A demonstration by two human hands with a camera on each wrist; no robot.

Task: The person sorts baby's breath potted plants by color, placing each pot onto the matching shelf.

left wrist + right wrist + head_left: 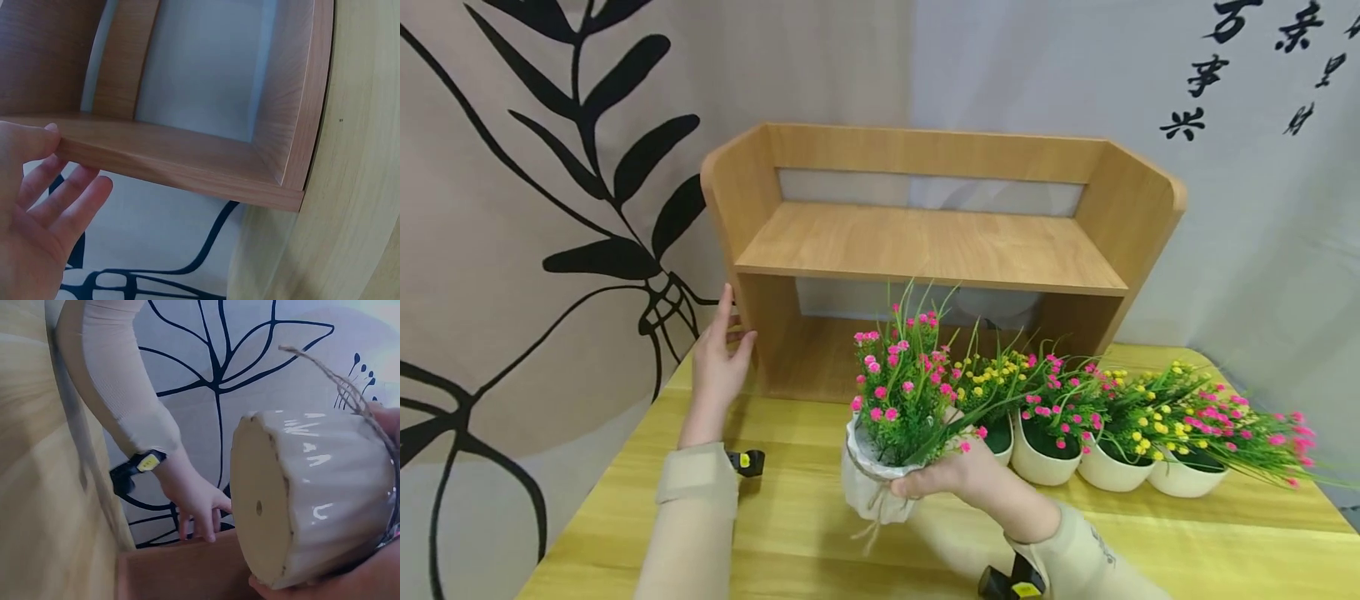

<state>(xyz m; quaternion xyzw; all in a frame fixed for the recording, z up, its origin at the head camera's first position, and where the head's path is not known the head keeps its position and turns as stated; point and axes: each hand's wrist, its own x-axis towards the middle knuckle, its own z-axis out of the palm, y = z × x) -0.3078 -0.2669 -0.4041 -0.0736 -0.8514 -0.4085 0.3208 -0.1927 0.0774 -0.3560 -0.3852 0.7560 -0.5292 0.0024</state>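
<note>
While the left hand (721, 360) rests flat-fingered on the shelf (925, 246) side at 9 o'clock, the right hand (958, 475), fingers wrapped round the pink-flower pot (868, 479) above the table (790, 533), should keep it upright.

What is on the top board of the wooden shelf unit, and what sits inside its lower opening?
The wooden shelf unit shows a bare top board. The lower opening looks empty where visible, but the pink flowers of the pot gripped by the right hand cover its middle.
</note>
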